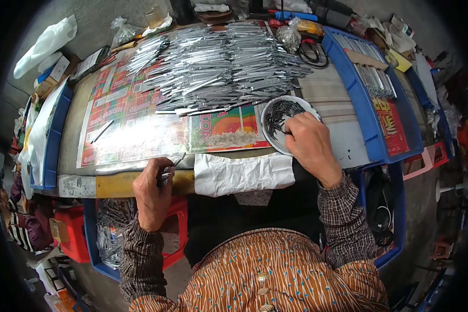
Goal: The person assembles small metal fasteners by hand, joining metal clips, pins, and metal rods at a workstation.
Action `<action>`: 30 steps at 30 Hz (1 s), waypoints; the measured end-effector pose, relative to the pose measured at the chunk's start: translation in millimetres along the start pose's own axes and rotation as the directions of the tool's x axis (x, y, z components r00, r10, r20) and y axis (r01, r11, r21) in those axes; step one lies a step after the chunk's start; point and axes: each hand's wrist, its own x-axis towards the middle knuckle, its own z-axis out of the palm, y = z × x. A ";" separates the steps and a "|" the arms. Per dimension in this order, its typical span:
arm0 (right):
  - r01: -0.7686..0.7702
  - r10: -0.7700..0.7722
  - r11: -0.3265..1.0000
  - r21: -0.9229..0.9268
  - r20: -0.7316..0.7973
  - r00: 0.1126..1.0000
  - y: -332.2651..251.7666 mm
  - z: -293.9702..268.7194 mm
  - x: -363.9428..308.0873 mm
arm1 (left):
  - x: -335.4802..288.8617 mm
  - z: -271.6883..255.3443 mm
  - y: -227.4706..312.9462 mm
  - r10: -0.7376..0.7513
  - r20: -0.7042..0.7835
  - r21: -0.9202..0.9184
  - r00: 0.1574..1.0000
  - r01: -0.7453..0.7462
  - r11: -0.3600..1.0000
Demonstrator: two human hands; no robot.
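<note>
At the table's front edge, my left hand [153, 190] is closed around slim silvery metal pieces [180, 159], one of which sticks out past the fingers at a slant. My right hand [312, 143] reaches over the near rim of a round white bowl [267, 136], its fingers curled down inside. Many small dark metal pins [282, 113] lie in that bowl. Whatever the right fingertips grip is hidden behind the hand. Beyond the bowl spreads a wide heap of thin silvery metal strips [208, 67], stacked in rough rows.
A loose strip [102, 131] lies on the printed sheet at left. White cloth [244, 174] drapes over the front edge. Blue trays stand at the right [369, 136] and left [51, 161]. Black-handled scissors [313, 53] lie behind the bowl. Another person [28, 223] is at far left.
</note>
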 end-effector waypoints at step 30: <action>-0.183 0.142 0.352 0.918 0.140 0.980 -64.4 -26.1 -39.8 | -26.2 54.3 72.4 0.061 0.124 -0.443 0.990 0.001 0.897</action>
